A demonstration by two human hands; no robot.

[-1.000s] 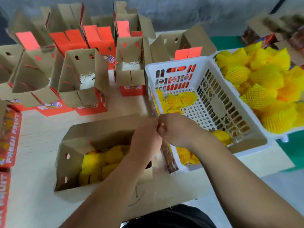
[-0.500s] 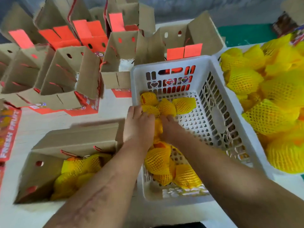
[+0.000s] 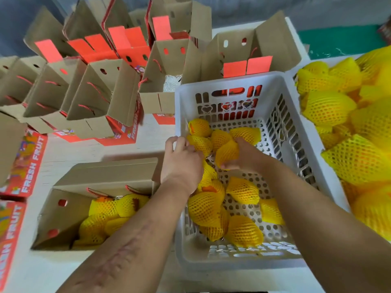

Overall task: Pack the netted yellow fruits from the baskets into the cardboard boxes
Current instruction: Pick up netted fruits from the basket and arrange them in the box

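Both hands are reaching into a white plastic basket (image 3: 281, 115) standing near the front edge of a pale worktop (image 3: 135, 142). The right hand (image 3: 243, 158) is curling its fingers around one netted yellow fruit (image 3: 226, 152), gripping it just above the basket floor. The left hand (image 3: 182, 163) is resting its fingertips on a second netted fruit (image 3: 200, 143) by the basket's left wall; whether it is gripping that fruit cannot be told. More netted fruits (image 3: 241, 229) are lying loose across the basket floor, most toward its near end.

Just left of the basket, an open cardboard box (image 3: 110, 172) is sitting at the worktop's front, already holding several packed netted fruits (image 3: 105, 212). Behind it, toward the back edge, a cluster of open empty boxes (image 3: 88, 98) with red flaps is standing close together. At the worktop's left edge, flat red cartons (image 3: 25, 163) printed "FRESH FRUIT" are lying. At the right edge, a second container is heaped with a pile of netted fruits (image 3: 349, 127).
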